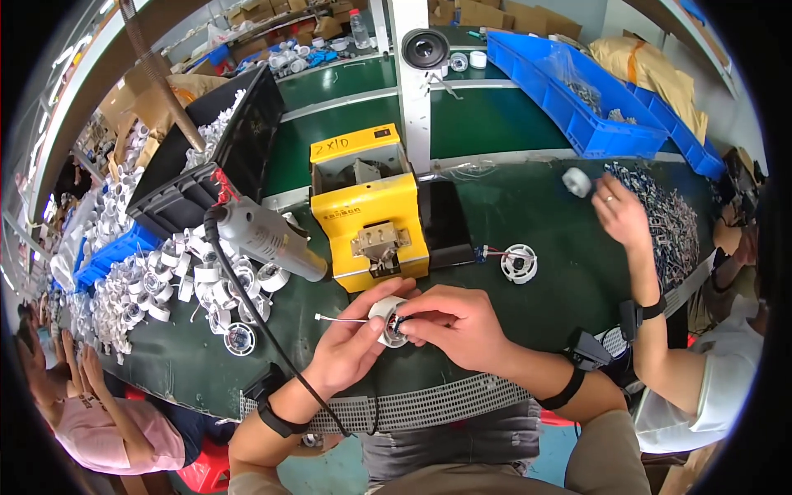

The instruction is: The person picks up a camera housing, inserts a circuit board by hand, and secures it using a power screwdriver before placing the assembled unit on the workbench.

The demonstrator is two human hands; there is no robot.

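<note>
Close to the table's near edge, my left hand (342, 353) is closed around a white round housing (384, 309) with its open side showing. From the housing a thin white wire with a small plug (330, 318) sticks out to the left. My right hand (464, 328) pinches a small dark part (398, 323) at the housing's opening; its exact kind is hidden by my fingers. Just beyond my hands stands a yellow bench machine (370, 216) with a metal fixture at its front. A white ring with wires (519, 264) lies on the green table to the right.
White housings (216, 285) are heaped at left beside a grey cylinder (276, 241), whose black cable (256, 322) crosses my left forearm. A black crate (177, 196) stands behind. At right, a co-worker's hand (623, 213) is near another white part (577, 182) and piled wired pieces (664, 231).
</note>
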